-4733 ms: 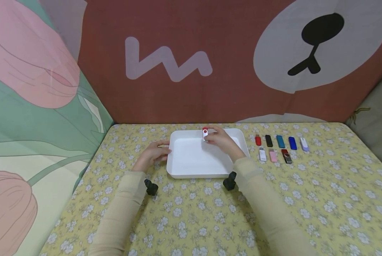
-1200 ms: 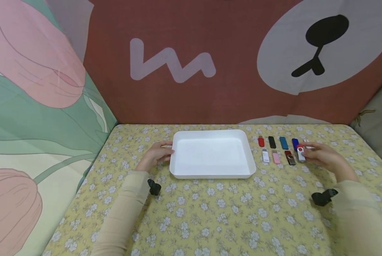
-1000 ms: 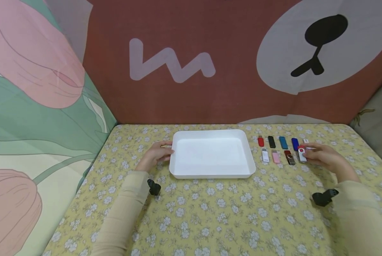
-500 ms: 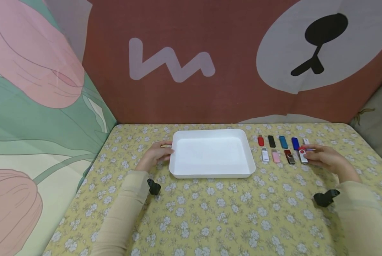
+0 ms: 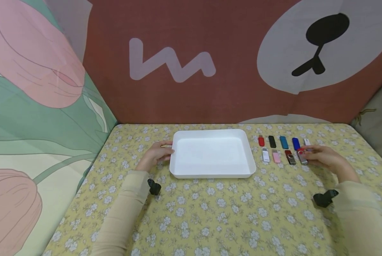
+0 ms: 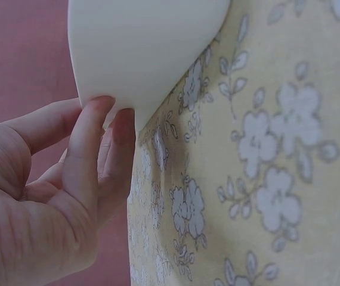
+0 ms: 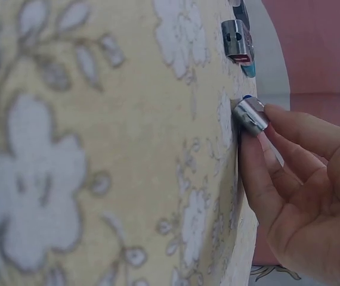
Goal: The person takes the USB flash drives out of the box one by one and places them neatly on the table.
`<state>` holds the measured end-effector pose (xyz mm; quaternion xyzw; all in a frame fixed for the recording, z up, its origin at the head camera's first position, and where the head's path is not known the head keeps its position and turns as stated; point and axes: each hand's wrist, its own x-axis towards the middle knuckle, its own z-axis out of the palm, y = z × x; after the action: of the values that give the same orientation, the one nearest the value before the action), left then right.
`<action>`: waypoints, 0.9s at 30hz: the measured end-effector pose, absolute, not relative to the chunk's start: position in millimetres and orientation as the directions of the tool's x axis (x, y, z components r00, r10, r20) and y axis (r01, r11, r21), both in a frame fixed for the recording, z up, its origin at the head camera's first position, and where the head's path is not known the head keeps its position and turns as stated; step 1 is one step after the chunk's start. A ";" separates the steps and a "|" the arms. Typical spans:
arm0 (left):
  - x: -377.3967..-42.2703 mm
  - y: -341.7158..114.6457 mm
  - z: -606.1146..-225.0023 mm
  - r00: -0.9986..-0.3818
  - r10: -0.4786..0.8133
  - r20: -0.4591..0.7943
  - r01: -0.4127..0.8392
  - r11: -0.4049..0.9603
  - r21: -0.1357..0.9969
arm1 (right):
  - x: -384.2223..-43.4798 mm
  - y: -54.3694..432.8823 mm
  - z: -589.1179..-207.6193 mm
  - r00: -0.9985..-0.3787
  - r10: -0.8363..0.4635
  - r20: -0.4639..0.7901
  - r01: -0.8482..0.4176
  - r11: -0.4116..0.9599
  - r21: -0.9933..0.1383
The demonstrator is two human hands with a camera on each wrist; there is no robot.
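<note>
My right hand [image 5: 326,156] pinches a red-and-silver swivel USB stick [image 5: 302,157] between thumb and fingers at the right end of the front row of sticks. In the right wrist view, the metal end of this USB stick [image 7: 252,116] is against or just above the cloth; I cannot tell which. A dark red and black USB stick [image 5: 290,157] lies just left of it. My left hand [image 5: 154,154] holds the left edge of a white tray [image 5: 212,176]. Close up, thumb and fingers meet the wall of the tray [image 6: 128,53] near its corner.
Pink [image 5: 276,156] and white [image 5: 265,155] USB sticks share the front row. Behind lie red [image 5: 261,141], black [image 5: 272,141], teal [image 5: 284,142], blue [image 5: 295,143] and a partly covered white one [image 5: 307,142]. A flowered cloth [image 5: 206,213] covers the table.
From above the tray, my right hand has carried the red-and-silver USB stick to the row's right end. Lately the stick has tilted slightly. The left hand stays at the tray.
</note>
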<state>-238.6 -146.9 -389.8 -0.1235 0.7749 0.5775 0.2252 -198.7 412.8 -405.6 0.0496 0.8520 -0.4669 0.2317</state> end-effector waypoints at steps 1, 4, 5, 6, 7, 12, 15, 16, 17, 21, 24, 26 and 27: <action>-238.4 -146.9 -389.8 -0.868 0.070 -0.491 -0.452 0.300 0.840 | -198.7 413.1 -405.9 -0.888 -0.132 -0.440 0.299 0.562 -0.771; -239.3 -146.6 -390.2 -0.868 0.067 -0.493 -0.454 0.297 0.840 | -198.6 414.0 -406.0 -0.889 -0.128 -0.439 0.295 0.574 -0.764; -239.8 -146.4 -390.4 -0.866 0.064 -0.495 -0.457 0.296 0.839 | -198.6 414.2 -405.9 -0.890 -0.130 -0.438 0.292 0.575 -0.764; -240.2 -146.1 -390.6 -0.866 0.060 -0.497 -0.460 0.297 0.837 | -198.5 414.4 -405.8 -0.890 -0.132 -0.436 0.290 0.574 -0.766; -240.2 -145.9 -390.6 -0.864 0.056 -0.500 -0.463 0.299 0.834 | -198.5 414.6 -405.6 -0.890 -0.132 -0.437 0.291 0.573 -0.766; -240.8 -145.0 -390.6 -0.860 0.041 -0.508 -0.472 0.312 0.824 | -198.4 414.1 -405.1 -0.882 -0.125 -0.454 0.312 0.567 -0.763; -241.3 -144.7 -390.2 -0.858 0.035 -0.512 -0.477 0.314 0.821 | -198.2 413.8 -405.9 -0.880 -0.122 -0.459 0.317 0.568 -0.760; -241.5 -144.5 -390.1 -0.858 0.034 -0.513 -0.478 0.314 0.820 | -198.0 414.0 -406.1 -0.879 -0.119 -0.462 0.320 0.570 -0.757; -241.7 -144.4 -390.0 -0.857 0.033 -0.514 -0.479 0.314 0.819 | -197.7 414.4 -406.3 -0.879 -0.116 -0.462 0.323 0.569 -0.756; -242.2 -144.1 -389.3 -0.858 0.038 -0.513 -0.476 0.316 0.821 | -197.0 416.7 -407.1 -0.882 -0.101 -0.461 0.332 0.563 -0.757; -242.0 -144.0 -388.9 -0.859 0.045 -0.509 -0.471 0.319 0.823 | -196.0 417.7 -407.0 -0.883 -0.090 -0.460 0.340 0.551 -0.762; -241.7 -143.7 -388.9 -0.859 0.046 -0.511 -0.472 0.319 0.822 | -195.3 418.0 -406.5 -0.883 -0.087 -0.460 0.347 0.540 -0.767; -241.6 -143.6 -388.9 -0.859 0.047 -0.510 -0.471 0.319 0.823 | -195.0 418.2 -406.3 -0.883 -0.086 -0.461 0.350 0.534 -0.770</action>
<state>-241.6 -143.6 -388.9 -0.1358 0.7793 0.5676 0.2283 -195.0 418.2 -406.3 0.0781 0.8453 -0.4765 0.2286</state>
